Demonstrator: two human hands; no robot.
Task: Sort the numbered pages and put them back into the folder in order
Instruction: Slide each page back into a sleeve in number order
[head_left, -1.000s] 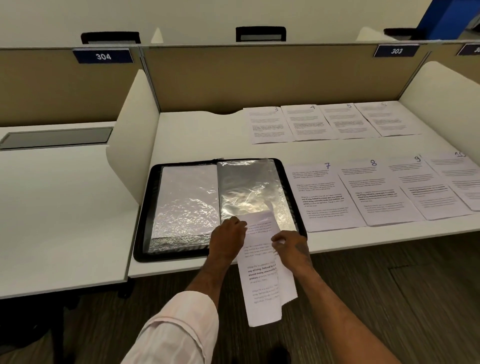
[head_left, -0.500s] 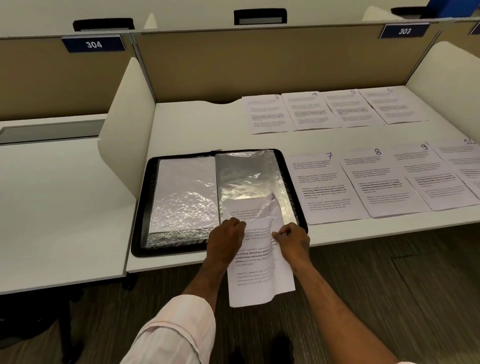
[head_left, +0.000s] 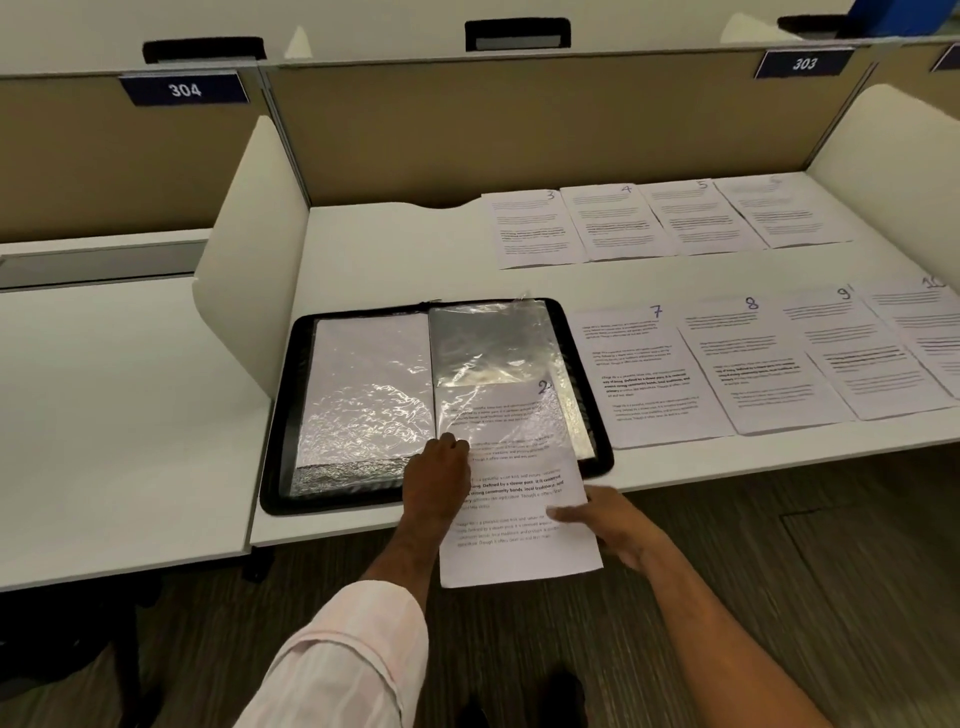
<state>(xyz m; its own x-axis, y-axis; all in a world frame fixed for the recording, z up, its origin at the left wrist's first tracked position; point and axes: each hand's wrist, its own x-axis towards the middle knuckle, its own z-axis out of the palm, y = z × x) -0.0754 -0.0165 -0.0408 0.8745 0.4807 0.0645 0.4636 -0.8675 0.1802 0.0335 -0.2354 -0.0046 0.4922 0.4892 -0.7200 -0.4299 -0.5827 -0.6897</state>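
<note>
An open black folder with clear plastic sleeves lies on the white desk. Page 2 sits partly inside the right-hand sleeve, its lower half hanging over the desk's front edge. My left hand holds the sleeve's bottom edge at the page's left side. My right hand holds the page's lower right edge, fingers on top. Pages 3, 4, 5 and another lie in a back row. Pages 7, 8, 9 and 10 lie in a nearer row.
White dividers stand on both sides of the desk, with a tan partition behind. A second desk lies to the left. Dark wood-look floor is below the desk's edge.
Page 2 has slid further up into the right sleeve, so its number shows under the plastic. My right hand has moved down to the page's lower right edge.
</note>
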